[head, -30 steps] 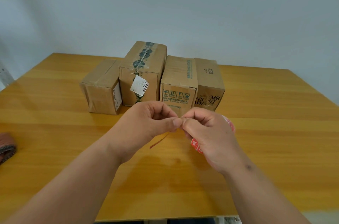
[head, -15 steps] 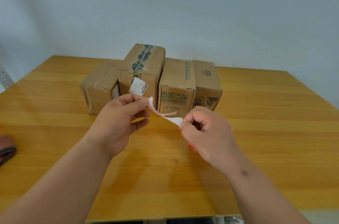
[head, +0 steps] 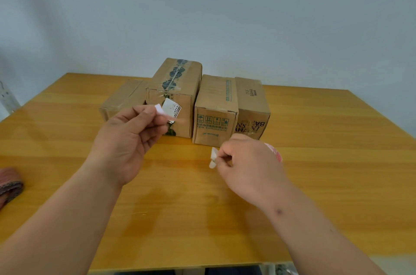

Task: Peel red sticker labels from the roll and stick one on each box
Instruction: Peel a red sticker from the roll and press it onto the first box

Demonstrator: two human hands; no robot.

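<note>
Four cardboard boxes stand in a row at the back of the wooden table [head: 337, 162]: a low box [head: 126, 99], a tall box with green tape [head: 180, 81], a box with green print [head: 216, 106] and a box with black lettering [head: 252, 103]. My left hand [head: 128, 142] pinches a peeled sticker [head: 158, 109], white underside showing, in front of the tall box. My right hand [head: 247, 166] grips the sticker roll [head: 273, 152], mostly hidden by the hand; its white backing end [head: 213, 157] sticks out by my fingers.
The tall box carries a white printed label [head: 173, 109] on its front. A reddish-brown object [head: 9, 182] lies at the table's left edge. A white socket strip [head: 6, 97] hangs on the left wall. The table's front edge is close to me.
My hands have pulled apart. The sticker has come off the backing and my left hand has lifted it up and left toward the tall box. My right hand dropped slightly with the roll.
</note>
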